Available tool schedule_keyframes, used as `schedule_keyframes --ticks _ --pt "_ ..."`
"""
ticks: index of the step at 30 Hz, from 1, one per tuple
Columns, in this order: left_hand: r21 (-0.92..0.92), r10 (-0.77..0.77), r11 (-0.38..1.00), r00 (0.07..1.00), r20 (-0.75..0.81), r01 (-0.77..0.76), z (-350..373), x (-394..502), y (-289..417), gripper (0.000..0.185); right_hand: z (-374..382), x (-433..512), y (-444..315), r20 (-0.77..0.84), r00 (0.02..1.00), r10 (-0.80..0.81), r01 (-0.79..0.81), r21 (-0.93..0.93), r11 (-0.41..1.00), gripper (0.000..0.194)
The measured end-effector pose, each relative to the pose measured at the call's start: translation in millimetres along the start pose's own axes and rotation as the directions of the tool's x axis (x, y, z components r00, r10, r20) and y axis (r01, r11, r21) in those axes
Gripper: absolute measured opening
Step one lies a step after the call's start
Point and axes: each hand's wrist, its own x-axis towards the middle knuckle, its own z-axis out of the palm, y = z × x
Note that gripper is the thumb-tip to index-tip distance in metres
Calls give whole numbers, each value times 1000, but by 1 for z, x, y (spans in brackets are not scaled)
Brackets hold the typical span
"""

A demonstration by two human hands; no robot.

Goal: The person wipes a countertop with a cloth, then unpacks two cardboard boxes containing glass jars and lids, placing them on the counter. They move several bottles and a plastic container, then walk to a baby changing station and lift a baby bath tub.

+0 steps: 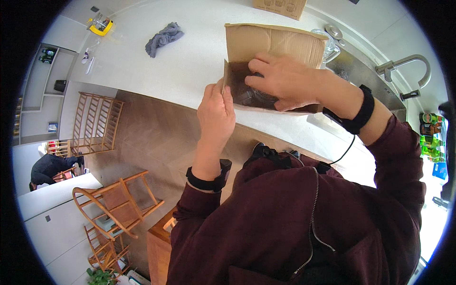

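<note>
An open cardboard box (278,42) stands on the white countertop with its far flap raised. My left hand (217,112) grips the box's left flap between thumb and fingers. Over the box's opening is my right hand (285,80), slightly blurred, its curled fingers reaching inside. Clear glassware (254,95) shows at the bottom, partly covered by that hand. Whether my right fingers hold any of it is hidden. Just behind the box's right side, a clear glass pitcher (331,50) stands near the sink.
A steel sink (359,80) with a curved faucet (409,66) lies right. A grey cloth (164,37) and another cardboard box (281,8) are on the countertop (135,74). Wooden chairs (117,203) stand behind at left, where another person (53,169) bends over. Bottles (431,142) line the far right.
</note>
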Motion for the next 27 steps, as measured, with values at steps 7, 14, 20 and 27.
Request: schedule_keyframes --ticks 7,14,20,27 --pt "82 10 997 1000 -29 -7 -7 5 5 22 -20 -26 9 -273 962 5 11 56 998 58" --pt "21 -49 999 998 -50 50 -6 -6 6 20 -22 -27 9 -392 903 178 -144 114 983 50" --pt "124 -66 989 990 -122 81 -17 -14 1 17 -22 -30 -3 -148 970 192 -192 15 981 65" --pt "80 -64 994 985 -160 77 -13 -22 4 17 1 -30 -9 8 968 250 -249 -62 966 49"
